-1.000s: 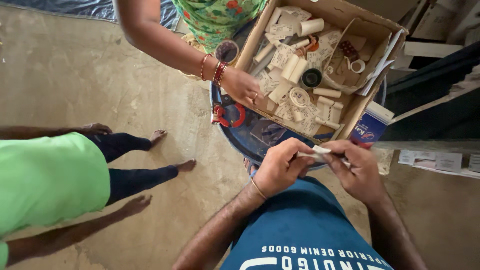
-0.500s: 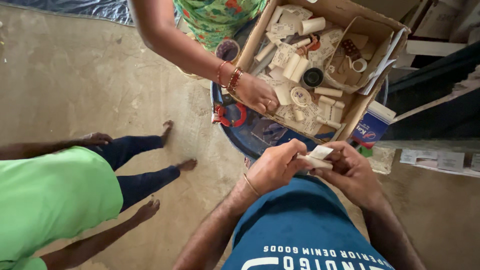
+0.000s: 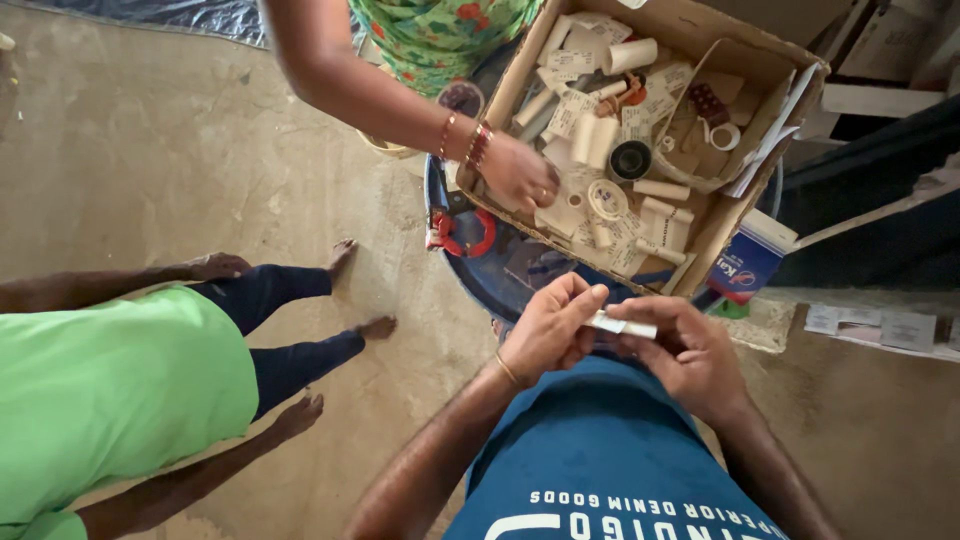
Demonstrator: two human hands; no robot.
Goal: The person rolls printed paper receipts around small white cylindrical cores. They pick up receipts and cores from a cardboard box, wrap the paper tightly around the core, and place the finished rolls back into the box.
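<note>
A: What do the fingers hold?

B: The fingers of the left hand (image 3: 548,330) are closed on one end of a small white tube-like piece (image 3: 622,325). Thumb and forefinger pinch it. The right hand (image 3: 690,350) has its fingers curled around the other end, so both hands grip the same piece. It lies almost level between them, in front of the person's blue shirt (image 3: 600,450).

A: Where is this piece compared with the box?

B: It is just below the near edge of the cardboard box (image 3: 735,215), and apart from it. The box rests on a dark blue round drum (image 3: 480,265). Inside the box lie many white pipe fittings (image 3: 590,140), a black ring-shaped part (image 3: 630,160) and a small white ring (image 3: 724,136).

A: Is another hand there?

B: Yes. A co-worker's hand (image 3: 515,172), with red and gold bangles (image 3: 470,143) on the wrist, reaches into the left side of the box and touches the fittings. I cannot tell if it holds one.

A: And around?

B: A red round object (image 3: 462,232) lies on the drum beside the box. A blue and white carton (image 3: 748,262) stands at the right corner of the box. At the left, a person in a green shirt (image 3: 110,400) and dark trousers stands barefoot on the concrete floor (image 3: 150,150).
</note>
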